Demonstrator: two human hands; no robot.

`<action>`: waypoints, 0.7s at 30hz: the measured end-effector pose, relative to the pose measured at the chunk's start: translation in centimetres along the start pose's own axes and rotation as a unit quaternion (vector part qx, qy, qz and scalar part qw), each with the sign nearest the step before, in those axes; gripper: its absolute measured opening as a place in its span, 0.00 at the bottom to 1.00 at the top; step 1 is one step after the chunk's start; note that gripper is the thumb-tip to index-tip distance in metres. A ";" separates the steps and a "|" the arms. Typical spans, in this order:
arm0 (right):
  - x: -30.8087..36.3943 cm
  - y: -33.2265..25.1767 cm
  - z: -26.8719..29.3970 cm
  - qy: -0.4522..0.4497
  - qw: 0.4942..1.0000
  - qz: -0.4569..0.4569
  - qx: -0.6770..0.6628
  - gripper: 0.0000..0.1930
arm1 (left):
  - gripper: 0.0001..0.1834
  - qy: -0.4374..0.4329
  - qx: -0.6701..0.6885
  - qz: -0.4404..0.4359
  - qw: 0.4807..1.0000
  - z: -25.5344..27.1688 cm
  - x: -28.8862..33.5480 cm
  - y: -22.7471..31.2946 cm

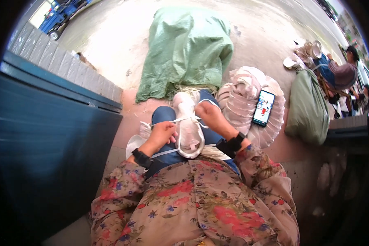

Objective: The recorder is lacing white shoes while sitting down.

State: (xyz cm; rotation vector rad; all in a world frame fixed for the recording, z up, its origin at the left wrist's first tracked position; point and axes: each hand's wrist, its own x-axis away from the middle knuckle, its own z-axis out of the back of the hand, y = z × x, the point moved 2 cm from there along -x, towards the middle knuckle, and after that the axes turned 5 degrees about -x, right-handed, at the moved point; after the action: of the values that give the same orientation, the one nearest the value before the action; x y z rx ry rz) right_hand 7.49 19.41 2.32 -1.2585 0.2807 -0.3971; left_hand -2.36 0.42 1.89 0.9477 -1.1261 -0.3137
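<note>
A pale pink and white sneaker (189, 137) lies lengthwise on my lap, its toe away from me and its heel opening near my waist. A white shoelace (180, 119) crosses its upper and runs out to both sides. My left hand (164, 133) is closed at the left of the shoe, its fingers pinching the lace. On the other side, my right hand (208, 113) is curled closed at the lace, with its fingertips mostly hidden. More white laces lie across my thighs near the heel. Each wrist wears a black band.
A green woven sack (188, 49) lies ahead of my knees. To the right, a phone (263, 108) rests on stacked pale shoes (242, 88). Beyond are a full green sack (307, 107) and a seated person (343, 69). A dark blue panel (49, 151) stands close on my left.
</note>
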 end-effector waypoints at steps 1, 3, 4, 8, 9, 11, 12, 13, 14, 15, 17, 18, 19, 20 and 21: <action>0.4 -0.5 -1.5 -0.039 0.998 0.023 0.043 0.11 | 0.10 0.020 -0.009 -0.001 1.000 -0.2 0.1 0.0; 0.4 -1.1 -3.4 -0.127 0.975 0.007 0.181 0.15 | 0.09 0.065 0.007 -0.004 0.998 0.2 -0.1 -0.9; 0.2 -0.9 -4.0 -0.128 0.971 0.047 0.196 0.15 | 0.09 0.087 -0.022 -0.008 0.996 0.4 -0.4 -1.3; -1.6 0.6 -5.0 -0.184 0.935 0.106 0.284 0.11 | 0.11 0.165 -0.130 -0.113 0.971 0.6 -1.5 -2.6; -1.7 0.8 -5.2 -0.187 0.934 0.106 0.285 0.11 | 0.11 0.202 -0.198 -0.194 0.939 0.5 -1.6 -2.6; -1.8 1.1 -5.6 -0.168 0.929 0.086 0.319 0.10 | 0.11 0.233 -0.277 -0.218 0.906 -0.1 -1.9 -1.8; -1.7 1.2 -5.8 -0.171 0.928 0.085 0.320 0.10 | 0.11 0.261 -0.356 -0.242 0.864 -0.3 -2.1 -1.2; -1.6 1.4 -5.9 -0.131 0.944 0.076 0.295 0.10 | 0.11 0.262 -0.354 -0.241 0.865 -0.3 -2.3 -0.9; -1.6 1.5 -5.9 -0.090 0.957 0.065 0.268 0.10 | 0.11 0.266 -0.400 -0.265 0.837 -0.4 -2.5 -0.6; -1.6 1.7 -5.9 -0.092 0.957 0.065 0.269 0.10 | 0.10 0.268 -0.445 -0.288 0.805 -0.5 -2.5 -0.2; -1.8 1.8 -5.6 -0.082 0.967 0.041 0.237 0.11 | 0.10 0.264 -0.465 -0.283 0.796 -0.5 -2.6 0.2; -1.8 1.8 -5.6 -0.082 0.967 0.040 0.237 0.11 | 0.09 0.260 -0.487 -0.278 0.786 -0.6 -2.5 0.5; -1.8 1.8 -5.7 -0.086 0.969 0.043 0.229 0.11 | 0.09 0.259 -0.487 -0.279 0.786 -0.4 -2.3 0.7; -1.8 1.8 -5.6 -0.090 0.970 0.046 0.222 0.11 | 0.08 0.252 -0.509 -0.287 0.771 -0.4 -2.2 0.8; -1.8 1.8 -5.6 -0.089 0.970 0.046 0.222 0.11 | 0.07 0.246 -0.530 -0.296 0.756 -0.4 -2.2 0.9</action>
State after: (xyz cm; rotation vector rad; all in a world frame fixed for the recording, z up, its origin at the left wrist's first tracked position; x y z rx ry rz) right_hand 3.81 15.83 -1.00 -0.8294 0.0866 -0.2466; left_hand -3.16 2.55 1.21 0.2612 -0.0087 -1.0252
